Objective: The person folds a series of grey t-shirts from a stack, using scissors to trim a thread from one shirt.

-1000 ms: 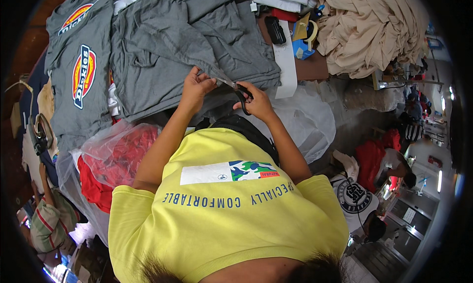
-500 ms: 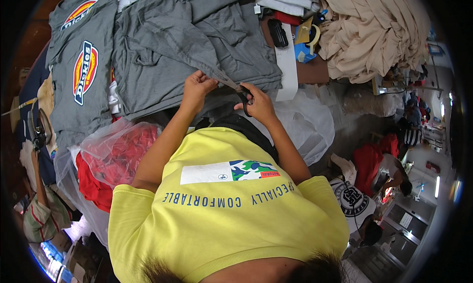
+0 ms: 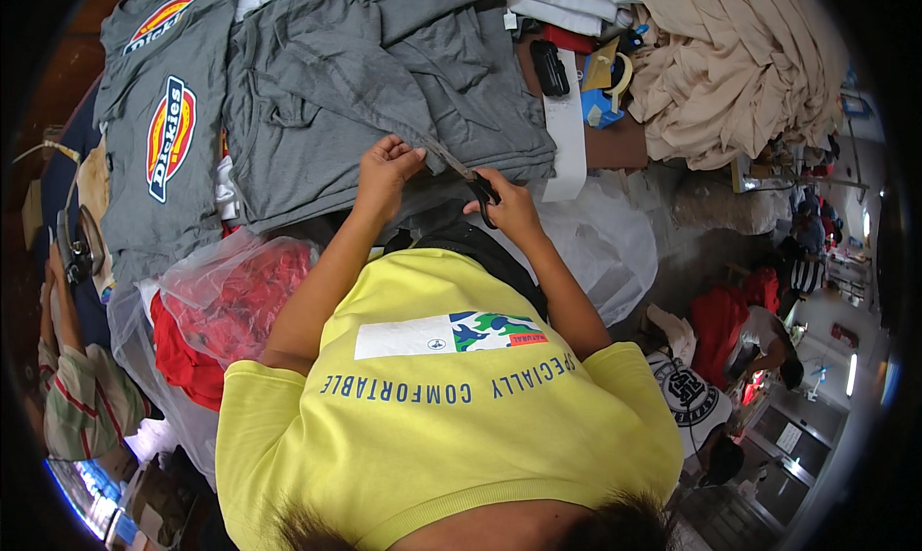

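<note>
A pile of grey T-shirts (image 3: 327, 100) lies in front of me. My left hand (image 3: 386, 175) is closed at its near edge, thumb and fingers pinching the grey cloth; the exact bit between the fingertips is hard to see. My right hand (image 3: 512, 211) has its fingers in the black handles of a pair of scissors (image 3: 487, 202). The blades point up and left along the cloth's edge, close to the left fingertips. To the left lie more grey T-shirts (image 3: 171, 205) with a red, yellow and white print.
Beige cloth (image 3: 730, 61) is heaped at the far right. Near it are a black case (image 3: 550, 68), a tape roll on a blue dispenser (image 3: 603, 107) and white paper (image 3: 565, 153). A clear bag of red cloth (image 3: 240, 292) sits at left. A co-worker (image 3: 86, 388) is at far left.
My right hand and the scissors have shifted slightly right and down. My left hand stays almost in place at the cloth. The co-worker's arms at far left have moved.
</note>
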